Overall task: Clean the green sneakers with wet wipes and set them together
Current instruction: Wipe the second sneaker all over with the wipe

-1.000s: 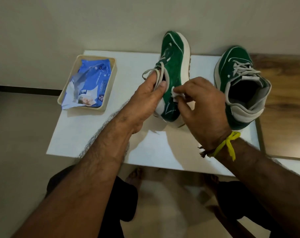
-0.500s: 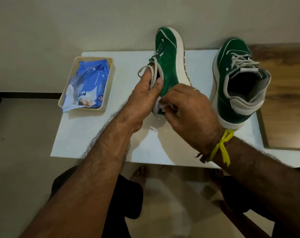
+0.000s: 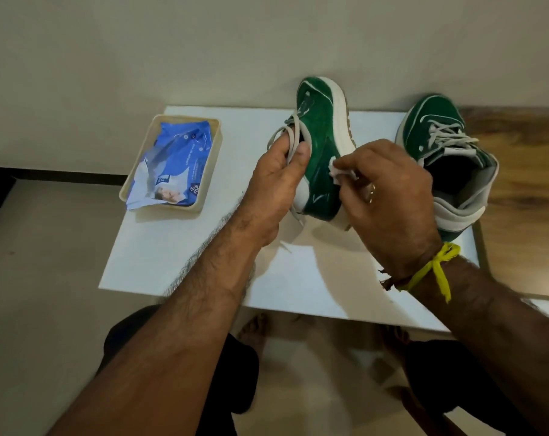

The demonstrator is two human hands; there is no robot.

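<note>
Sneaker (image 3: pixel 322 143) green suede, white sole, tipped sideways, grey laces loose.

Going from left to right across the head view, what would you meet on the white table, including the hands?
Beige tray holding the blue wipes pack → left hand gripping the tilted sneaker → right hand pinching a white wipe → second sneaker.

White tabletop (image 3: pixel 185 259) against far wall, w/ wood surface (image 3: pixel 524 196) adjoining on right. Beige tray (image 3: pixel 210 171) far left, holding blue wipes pack (image 3: pixel 175 168). Green sneaker (image 3: pixel 446 158) upright at far right, toe to wall.
</note>
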